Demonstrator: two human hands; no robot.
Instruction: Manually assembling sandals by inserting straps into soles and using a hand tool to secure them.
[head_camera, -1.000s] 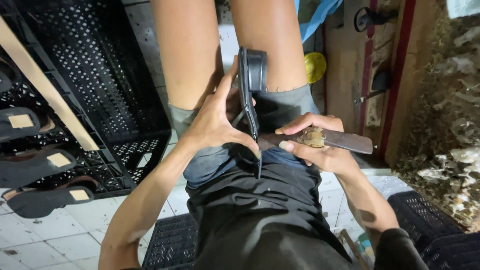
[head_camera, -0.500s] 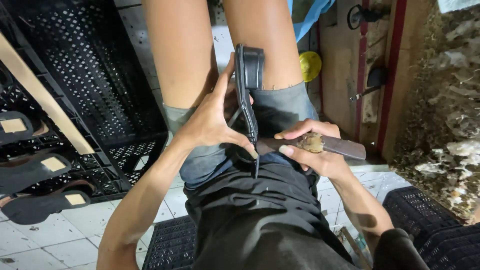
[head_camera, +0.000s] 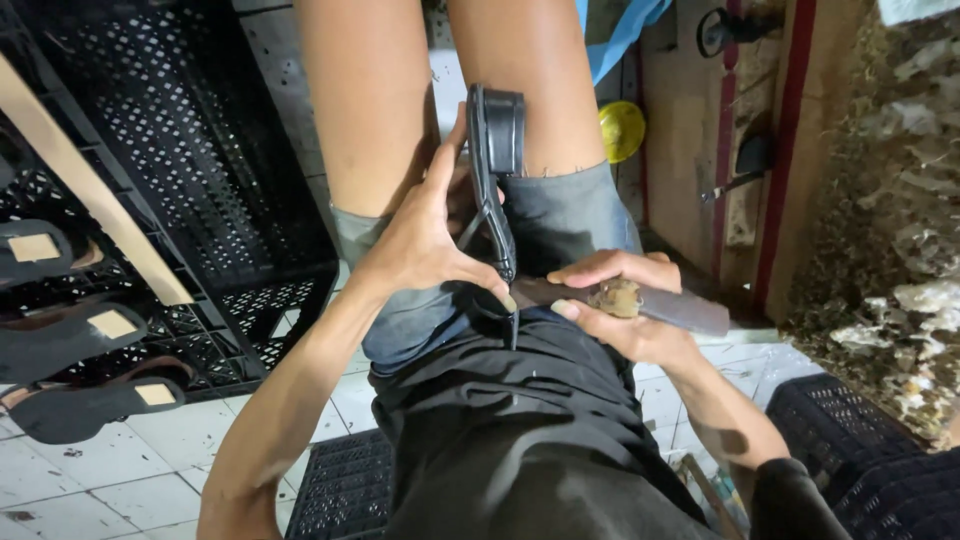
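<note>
Sitting beside large black perforated plastic crate. Gripping narrow black rubber sandal sole, edge-up over lap, left hand fingers clamped on it. Holding worn brown-handled flat-bladed knife against sole's lower end, right hand fingers curled tight around handle.

1. The left hand and right hand met over the lap, hemmed in by the two thighs.
2. A black sandal stood on edge between the hands, blocking the gap between the knees.
3. A black crate and a wooden slat walled off the left.
4. Open tiled floor lay lower left.
5. A wooden post closed the right.
</note>
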